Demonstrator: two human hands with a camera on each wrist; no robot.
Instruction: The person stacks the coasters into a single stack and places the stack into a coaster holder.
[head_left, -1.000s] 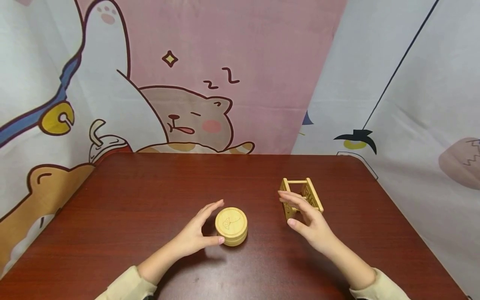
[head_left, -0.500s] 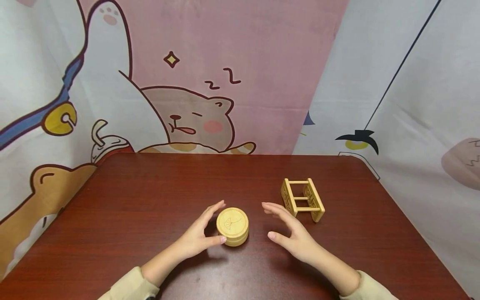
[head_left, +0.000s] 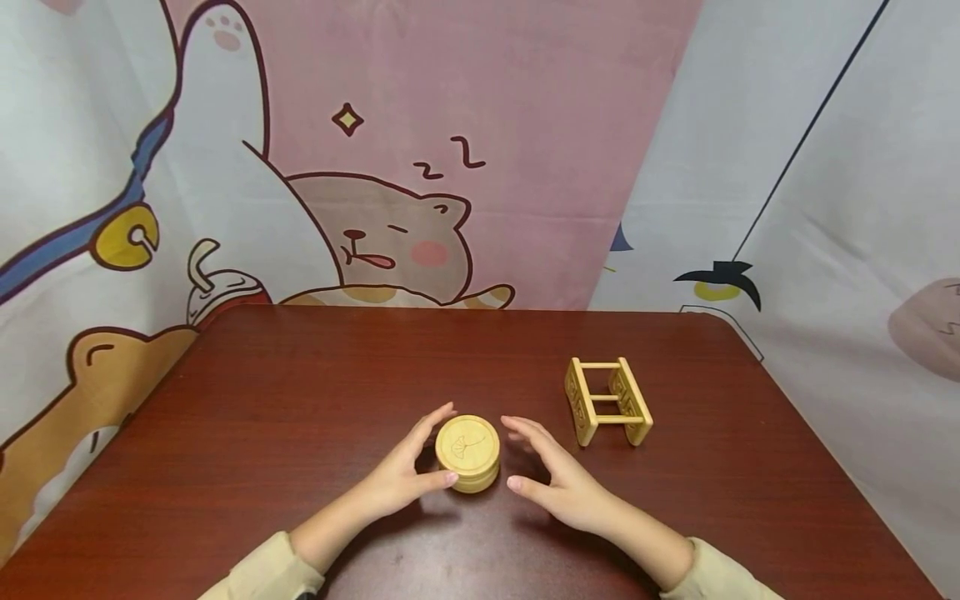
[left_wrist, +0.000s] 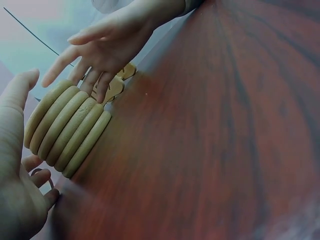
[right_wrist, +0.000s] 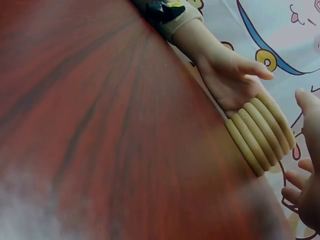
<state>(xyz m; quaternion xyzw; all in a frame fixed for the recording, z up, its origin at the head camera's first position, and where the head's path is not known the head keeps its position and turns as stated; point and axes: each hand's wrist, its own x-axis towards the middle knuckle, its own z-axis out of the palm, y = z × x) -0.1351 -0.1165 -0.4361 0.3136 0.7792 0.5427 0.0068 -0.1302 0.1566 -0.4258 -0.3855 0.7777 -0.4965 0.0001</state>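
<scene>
A stack of round wooden coasters stands on the table, its top disc engraved with a leaf on a thin stem. My left hand is at its left side, thumb tip overlapping the front rim in the head view and fingers reaching behind. Across from it, my right hand is held at the right with thumb and fingers spread, a small gap from the stack. Both wrist views show the stack's edge as several discs between the two palms. In the right wrist view, the stack hides the left fingertips.
A small wooden rack with carved side panels and thin crossbars stands to the right, behind my right hand. The dark red-brown table reaches back to a cartoon-printed cloth.
My right hand has moved left, away from in front of the rack to the right side of the coaster stack. The left hand stays at the stack's left side.
</scene>
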